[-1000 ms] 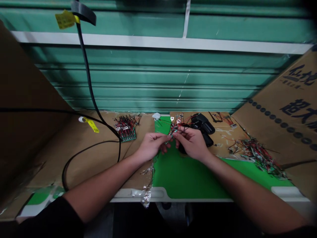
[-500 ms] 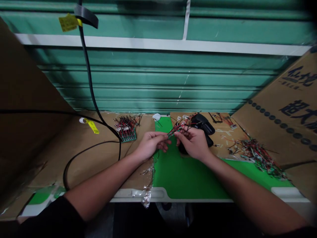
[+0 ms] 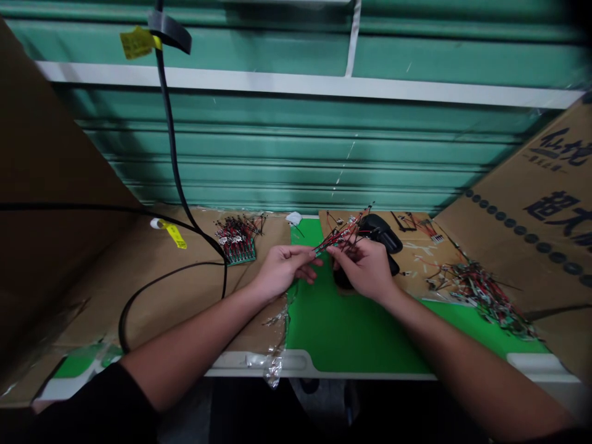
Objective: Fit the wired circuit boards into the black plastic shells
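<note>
Between my hands is a small green circuit board strip with red and black wires point(image 3: 340, 235), raised over the green mat point(image 3: 324, 333). My left hand point(image 3: 283, 269) pinches its left end between thumb and forefinger, the other fingers loosely curled. My right hand point(image 3: 365, 266) is closed on its right side, thumb on the front edge; the wires fan up and to the right past these fingers. Part of the board is hidden by the fingertips. Behind my right hand lies a black object with rounded ends point(image 3: 382, 232), partly covered.
To the left, a wired board panel point(image 3: 238, 240) lies on cardboard point(image 3: 176, 302). A tangled heap of wired boards point(image 3: 490, 299) is at the right. A black cable point(image 3: 172, 154) hangs down across the left side. Green slatted wall point(image 3: 277, 148) and cardboard side point(image 3: 546, 203) bound the table.
The view has shifted very slightly. Both hands keep their hold on the wired circuit board, and the wires above the right hand have changed their spread a little.
</note>
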`<state>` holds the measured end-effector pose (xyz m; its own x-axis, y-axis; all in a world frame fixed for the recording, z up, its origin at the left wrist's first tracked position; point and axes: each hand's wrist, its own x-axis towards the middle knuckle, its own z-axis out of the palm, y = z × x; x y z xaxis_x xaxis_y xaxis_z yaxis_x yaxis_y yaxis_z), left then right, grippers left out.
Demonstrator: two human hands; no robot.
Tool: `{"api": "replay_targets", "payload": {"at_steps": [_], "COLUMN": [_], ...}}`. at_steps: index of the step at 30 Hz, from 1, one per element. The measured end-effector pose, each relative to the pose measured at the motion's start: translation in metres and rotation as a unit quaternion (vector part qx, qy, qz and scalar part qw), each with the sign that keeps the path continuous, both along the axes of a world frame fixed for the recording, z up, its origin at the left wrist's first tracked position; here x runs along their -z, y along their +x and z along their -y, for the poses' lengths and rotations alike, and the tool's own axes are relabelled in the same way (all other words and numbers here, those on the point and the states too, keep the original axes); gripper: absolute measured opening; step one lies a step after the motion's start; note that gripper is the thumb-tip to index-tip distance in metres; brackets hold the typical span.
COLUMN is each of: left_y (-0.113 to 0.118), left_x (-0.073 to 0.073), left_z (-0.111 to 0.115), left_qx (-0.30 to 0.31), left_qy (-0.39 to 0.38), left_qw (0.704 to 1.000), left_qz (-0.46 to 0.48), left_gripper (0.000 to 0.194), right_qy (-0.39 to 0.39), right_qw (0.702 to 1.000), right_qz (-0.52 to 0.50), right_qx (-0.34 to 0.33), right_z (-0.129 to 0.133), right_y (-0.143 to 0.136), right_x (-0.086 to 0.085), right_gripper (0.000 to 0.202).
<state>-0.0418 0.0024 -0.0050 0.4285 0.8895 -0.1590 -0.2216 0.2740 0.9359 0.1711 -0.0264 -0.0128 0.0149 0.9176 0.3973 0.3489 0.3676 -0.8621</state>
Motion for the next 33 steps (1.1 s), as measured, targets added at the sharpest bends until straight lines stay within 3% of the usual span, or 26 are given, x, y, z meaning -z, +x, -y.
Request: {"api": "replay_targets", "payload": {"at_steps": [6, 12, 15, 19, 25, 33], "left_y": [-0.002, -0.006, -0.007, -0.004, 0.005, 0.006], "left_x": [-0.006, -0.018, -0.021, -0.017, -0.002, 0.001], "left_z": [-0.003, -0.002, -0.003, -0.003, 0.002, 0.004], "left_qx": [-0.043, 0.004, -0.008, -0.030, -0.009, -0.019], "left_qy": [-0.013, -0.027, -0.047, -0.067, -0.110, -0.045], "left_qw": [0.998, 0.994, 0.989, 0.985, 0.987, 0.996], "left_qz": [0.050, 0.107, 0.143, 0.157, 0.120, 0.074], "left_gripper": [0.039, 0.028, 0.027, 0.032, 0.031, 0.060], "right_qy": [-0.010, -0.074, -0.110, -0.153, -0.134, -0.106], "right_qw": [1.000, 0.993, 0.985, 0.963, 0.960, 0.974], "right_qz": [0.007, -0.074, -0.118, -0.199, -0.233, -0.191], "right_qx": [-0.002, -0.049, -0.063, -0.093, -0.072, -0.065], "right_z": [-0.005, -0.008, -0.009, -0.008, -0.003, 0.001], "right_y": [0.006, 0.003, 0.003, 0.000, -0.009, -0.011], "right_x": [-0.002, 0.003, 0.001, -0.005, -0.003, -0.001], "right_gripper": [0.024, 0.029, 0.037, 0.047, 0.049, 0.041]}}
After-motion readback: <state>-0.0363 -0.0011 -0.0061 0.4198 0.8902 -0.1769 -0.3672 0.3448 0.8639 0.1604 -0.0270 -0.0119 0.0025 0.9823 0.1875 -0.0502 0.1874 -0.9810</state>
